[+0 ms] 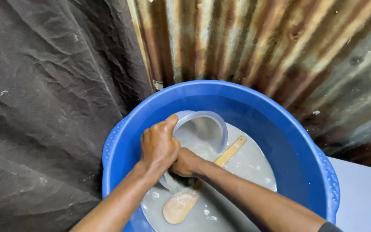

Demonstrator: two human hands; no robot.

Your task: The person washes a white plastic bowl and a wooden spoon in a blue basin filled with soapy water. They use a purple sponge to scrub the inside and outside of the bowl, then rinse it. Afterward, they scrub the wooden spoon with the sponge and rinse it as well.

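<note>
- The left hand [159,146] is closed around the rim of a clear plastic container [202,129], with the thumb on top of the edge.
- The container is tilted on its side inside a big blue basin [288,141], partly in cloudy grey water [250,165].
- The right hand [187,163] is closed like a fist and pressed against the lower part of the container; I cannot tell what it holds, only something dark shows under it.
- A wooden spatula [181,205] lies in the water, its handle passing under the hands.
- Behind the basin stand a rusty corrugated metal sheet [258,43] and a dark cloth [52,86].
</note>
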